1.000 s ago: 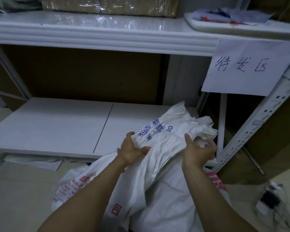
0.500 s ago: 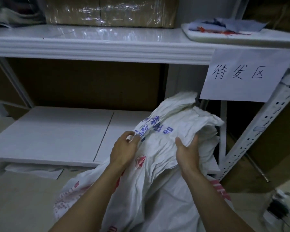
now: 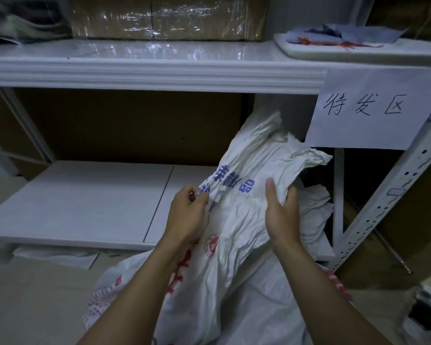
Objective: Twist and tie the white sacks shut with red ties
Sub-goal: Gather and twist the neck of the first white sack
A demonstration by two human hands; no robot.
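My left hand (image 3: 188, 215) pinches the white sack (image 3: 244, 220) beside its blue print; my right hand (image 3: 281, 212) clasps its gathered neck. The paper sign (image 3: 373, 108) reads 待发区.

Stockroom: metal shelving (image 3: 159, 70), handwritten zone sign (image 3: 368, 108)

1 white sack (image 3: 237, 235), 2 hands, 1 paper sign (image 3: 373, 108).

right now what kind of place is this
Probably a warehouse or shipping storeroom: white metal shelving, a handwritten paper sign taped to it, wrapped cartons on top, and a printed white sack being gathered.
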